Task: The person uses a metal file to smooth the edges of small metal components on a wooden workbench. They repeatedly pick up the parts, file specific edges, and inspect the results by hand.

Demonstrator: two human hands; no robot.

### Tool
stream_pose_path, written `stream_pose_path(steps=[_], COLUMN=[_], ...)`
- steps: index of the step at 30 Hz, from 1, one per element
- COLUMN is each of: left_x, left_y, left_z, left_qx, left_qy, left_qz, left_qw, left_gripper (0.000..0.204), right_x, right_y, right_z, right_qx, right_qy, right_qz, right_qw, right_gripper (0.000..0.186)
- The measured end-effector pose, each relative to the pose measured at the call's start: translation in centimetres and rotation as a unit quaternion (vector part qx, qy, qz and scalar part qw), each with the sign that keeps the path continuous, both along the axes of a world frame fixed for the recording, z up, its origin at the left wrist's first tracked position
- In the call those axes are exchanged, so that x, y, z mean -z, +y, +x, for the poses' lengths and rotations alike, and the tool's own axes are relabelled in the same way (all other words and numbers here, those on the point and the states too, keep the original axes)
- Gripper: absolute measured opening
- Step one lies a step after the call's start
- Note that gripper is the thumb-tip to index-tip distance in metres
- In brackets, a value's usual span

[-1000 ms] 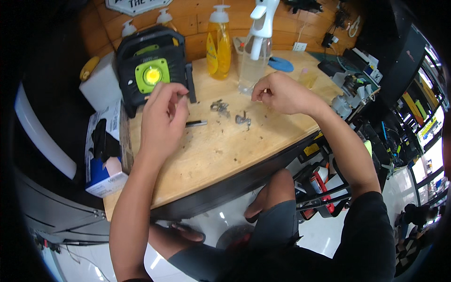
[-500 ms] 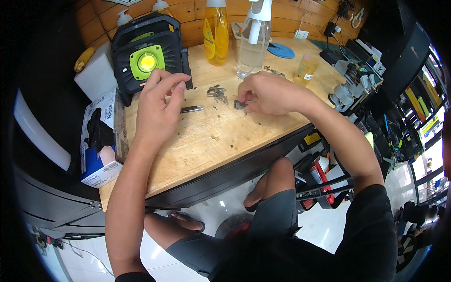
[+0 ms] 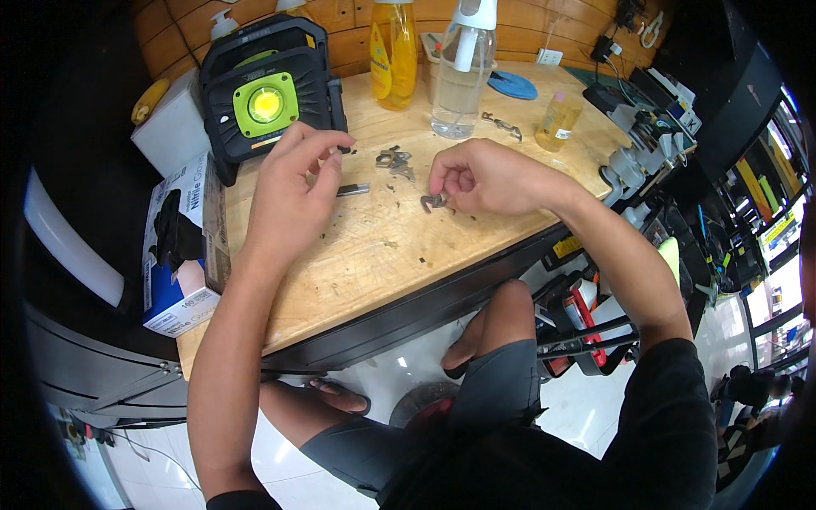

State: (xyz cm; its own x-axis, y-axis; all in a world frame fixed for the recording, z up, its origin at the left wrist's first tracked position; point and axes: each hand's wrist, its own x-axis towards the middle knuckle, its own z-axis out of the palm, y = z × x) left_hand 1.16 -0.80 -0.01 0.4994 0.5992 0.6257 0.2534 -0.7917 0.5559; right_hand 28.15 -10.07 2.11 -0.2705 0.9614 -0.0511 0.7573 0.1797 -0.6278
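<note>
My right hand (image 3: 489, 177) is closed, pinching a small dark-grey hooked metal part (image 3: 433, 202) just above the wooden tabletop. My left hand (image 3: 297, 183) hovers in front of the work light, its thumb and forefinger slightly apart, and I see nothing held between them. Beside its thumb lies a slim black-and-silver tool (image 3: 354, 189), its other end hidden behind the hand. Between both hands sits a little heap of flat grey metal pieces (image 3: 395, 161). Another narrow metal part (image 3: 501, 127) rests beyond my right hand, near the spray bottle.
The lit work light (image 3: 267, 104) stands at the back left, by a glove box (image 3: 183, 246). Along the back are a yellow liquid bottle (image 3: 393, 64), a clear spray bottle (image 3: 459, 85) and a blue disc (image 3: 512, 84). A small amber container (image 3: 558, 123) stands on the right. Dark crumbs dot the wooden tabletop (image 3: 357, 272).
My right hand has turned and drawn slightly nearer, showing more of the hooked metal part. The narrow metal part behind it is less covered. My left hand has barely moved.
</note>
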Motion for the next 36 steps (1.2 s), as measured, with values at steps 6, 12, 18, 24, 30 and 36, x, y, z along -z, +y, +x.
stream_pose_path(steps=[6,12,18,24,30,36], left_x=[0.4,0.7,0.5,0.8,0.8,0.2], left_y=[-0.3,-0.3,-0.1,0.2,0.6,0.1], left_z=[0.0,0.7,0.2,0.2,0.3,0.0], left_qx=[0.067,0.074,0.095,0.104,0.119,0.105], left_qy=[0.011,-0.029,-0.021,-0.045,-0.082,-0.065], left_qz=[-0.053,-0.11,-0.139,-0.17,-0.165,-0.135], left_qw=[0.996,0.991,0.986,0.979,0.976,0.983], left_gripper=[0.019,0.023,0.023,0.023,0.023,0.018], right_x=[-0.5,-0.2,-0.4,-0.1,-0.4,0.4], right_y=[0.1,1.2,1.0,0.4,1.3,2.4], right_z=[-2.1,-3.9,-5.5,-6.7,-6.7,-6.6], right_qx=[0.056,0.063,0.041,0.04,0.041,0.078], right_qy=[0.165,0.317,0.314,0.356,0.32,0.418], right_qz=[-0.029,-0.013,0.004,0.037,-0.01,0.032], right_qw=[0.984,0.946,0.948,0.933,0.947,0.905], right_gripper=[0.014,0.02,0.02,0.017,0.016,0.016])
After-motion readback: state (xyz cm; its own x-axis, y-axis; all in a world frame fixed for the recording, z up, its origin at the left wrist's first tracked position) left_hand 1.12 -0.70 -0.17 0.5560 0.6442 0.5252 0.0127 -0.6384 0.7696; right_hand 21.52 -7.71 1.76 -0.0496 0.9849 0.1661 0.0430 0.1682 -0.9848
